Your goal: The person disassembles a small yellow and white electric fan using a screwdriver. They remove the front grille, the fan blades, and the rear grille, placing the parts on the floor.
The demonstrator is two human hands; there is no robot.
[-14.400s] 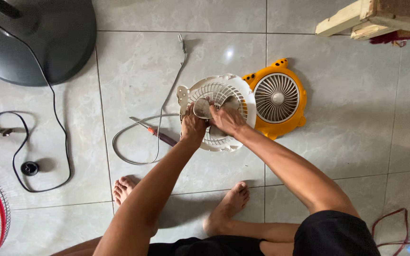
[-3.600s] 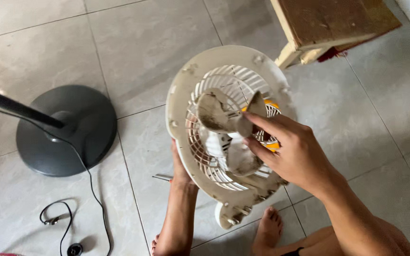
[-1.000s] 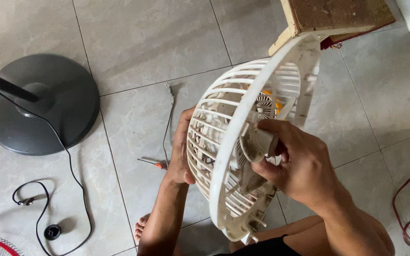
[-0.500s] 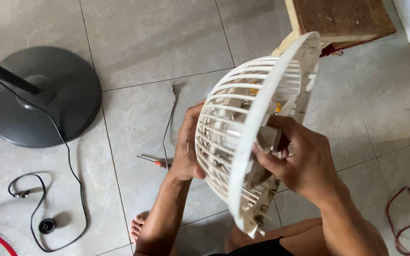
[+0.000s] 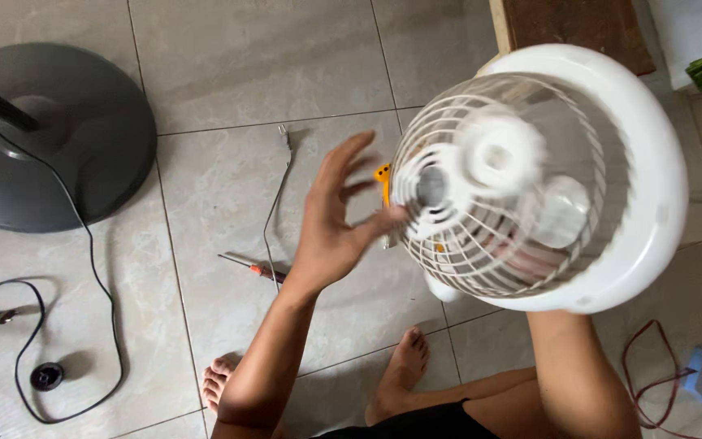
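A white round fan housing point(image 5: 643, 162) with a ribbed grille is held up in the air, its open face turned toward me and blurred by motion. My right hand point(image 5: 517, 262) is behind it, showing only faintly through the ribs; its forearm rises from below to the housing. My left hand point(image 5: 335, 228) is to the left of the housing with fingers spread, and its fingertips just reach the grille's left edge. A sliver of an orange fan part point(image 5: 383, 175) shows on the floor behind.
A screwdriver point(image 5: 257, 270) and a thin grey cable point(image 5: 278, 187) lie on the tiled floor. A black round stand base point(image 5: 67, 138) with a black cord point(image 5: 83, 325) is at the left. A wooden bench point(image 5: 570, 20) is behind, red wire point(image 5: 652, 366) at the right, my feet point(image 5: 404, 366) below.
The housing has turned from edge-on so its open face points at me and has shifted right. My left hand has let go of the grille and opened.
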